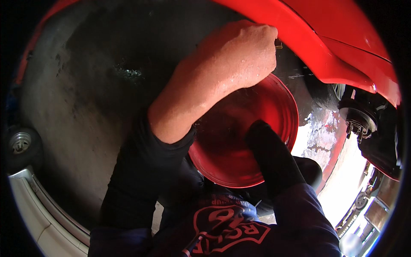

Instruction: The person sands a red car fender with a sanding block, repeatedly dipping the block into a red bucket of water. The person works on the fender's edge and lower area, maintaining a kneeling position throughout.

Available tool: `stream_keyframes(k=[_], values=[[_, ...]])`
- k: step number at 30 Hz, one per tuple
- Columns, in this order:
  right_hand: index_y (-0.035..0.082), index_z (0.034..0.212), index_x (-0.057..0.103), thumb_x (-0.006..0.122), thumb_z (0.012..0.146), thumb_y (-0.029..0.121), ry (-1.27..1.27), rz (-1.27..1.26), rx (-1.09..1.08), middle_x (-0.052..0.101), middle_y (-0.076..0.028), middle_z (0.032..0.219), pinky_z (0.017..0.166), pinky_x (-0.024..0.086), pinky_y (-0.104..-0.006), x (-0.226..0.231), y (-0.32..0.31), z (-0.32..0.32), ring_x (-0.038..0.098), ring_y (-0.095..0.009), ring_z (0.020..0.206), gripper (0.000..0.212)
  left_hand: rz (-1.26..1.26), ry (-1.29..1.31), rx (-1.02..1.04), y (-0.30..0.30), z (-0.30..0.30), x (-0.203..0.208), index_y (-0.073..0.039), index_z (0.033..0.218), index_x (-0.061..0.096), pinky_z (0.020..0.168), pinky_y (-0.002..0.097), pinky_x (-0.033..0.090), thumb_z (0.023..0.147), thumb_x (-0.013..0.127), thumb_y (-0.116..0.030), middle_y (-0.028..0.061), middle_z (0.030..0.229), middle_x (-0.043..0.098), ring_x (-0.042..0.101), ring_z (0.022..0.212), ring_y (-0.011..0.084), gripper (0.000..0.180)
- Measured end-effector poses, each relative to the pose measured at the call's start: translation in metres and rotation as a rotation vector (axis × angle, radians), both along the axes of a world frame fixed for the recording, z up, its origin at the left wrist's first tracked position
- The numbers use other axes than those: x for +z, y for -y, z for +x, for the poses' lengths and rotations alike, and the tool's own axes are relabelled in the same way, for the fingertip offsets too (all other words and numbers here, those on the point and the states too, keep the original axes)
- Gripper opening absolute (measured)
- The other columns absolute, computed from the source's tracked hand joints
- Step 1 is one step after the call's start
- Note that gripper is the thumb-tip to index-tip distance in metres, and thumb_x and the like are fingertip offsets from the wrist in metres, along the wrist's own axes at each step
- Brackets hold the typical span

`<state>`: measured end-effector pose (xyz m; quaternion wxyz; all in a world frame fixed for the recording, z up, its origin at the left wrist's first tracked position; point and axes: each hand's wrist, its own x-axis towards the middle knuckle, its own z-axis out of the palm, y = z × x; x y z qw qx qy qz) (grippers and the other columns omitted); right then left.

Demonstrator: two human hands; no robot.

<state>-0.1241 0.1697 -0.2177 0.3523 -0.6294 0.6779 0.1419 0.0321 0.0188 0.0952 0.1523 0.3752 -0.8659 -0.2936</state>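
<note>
My left hand (252,49) is raised, wet, and closed in a fist beside the lower edge of a red car body panel (299,40). Its fingers are turned away, so whatever they hold is hidden. A tiny yellowish bit (278,44) shows past the knuckles. Below the left forearm is a round red basin (292,107) with a dark inside, close in front of my lap. My right arm, in a black sleeve (272,147), reaches down into the basin. The right hand itself is lost in the dark there, its fingers hidden.
At the right, under the red car, a bare wheel hub with studs (358,122) sticks out. A wheel (20,143) lies at the far left, near a pale car panel (47,218). The floor (85,98) is dark, stained concrete, with bright daylight at the right.
</note>
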Motion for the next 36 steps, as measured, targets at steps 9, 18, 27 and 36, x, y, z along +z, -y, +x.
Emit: stream_keyframes(k=[9,18,27,36], values=[[0.005,0.122,0.062,0.064,0.081,0.019,-0.021,0.001,0.009,0.061,-0.027,0.120,0.101,0.044,-0.0489,-0.003,-0.036,-0.001,0.061,-0.036,0.112,0.044,-0.013,-0.003,-0.051,0.003,-0.006,-0.006,-0.004,0.113,0.065,0.085,0.0464,0.050,0.094,0.049,-0.017,0.0213,0.102,0.067,0.065,0.097,0.0382,0.028],[0.003,0.125,0.060,0.062,0.082,0.018,0.029,-0.112,0.026,0.059,-0.028,0.123,0.103,0.044,-0.0500,0.053,0.022,-0.018,0.061,-0.035,0.114,0.046,-0.042,-0.015,-0.026,0.006,0.000,-0.009,-0.004,0.097,0.066,0.077,0.0461,0.052,0.086,0.052,-0.013,0.0206,0.092,0.068,0.067,0.090,0.0373,0.020],[0.010,0.120,0.066,0.062,0.081,0.026,-0.121,-0.136,0.159,0.064,-0.022,0.120,0.104,0.043,-0.0458,0.073,0.005,0.065,0.056,-0.039,0.118,0.043,0.009,0.013,-0.116,0.006,-0.002,-0.007,-0.006,0.116,0.062,0.091,0.0466,0.048,0.095,0.048,-0.019,0.0209,0.113,0.065,0.059,0.107,0.0408,0.029],[0.000,0.115,0.064,0.053,0.091,0.014,1.264,-0.271,-0.632,0.069,-0.012,0.109,0.093,0.049,-0.0368,0.202,0.005,-0.061,0.065,-0.022,0.102,0.030,0.396,0.266,-0.416,0.011,0.011,-0.003,-0.004,0.121,0.061,0.098,0.0390,0.044,0.085,0.065,-0.031,0.0223,0.119,0.063,0.060,0.114,0.0309,0.046]])
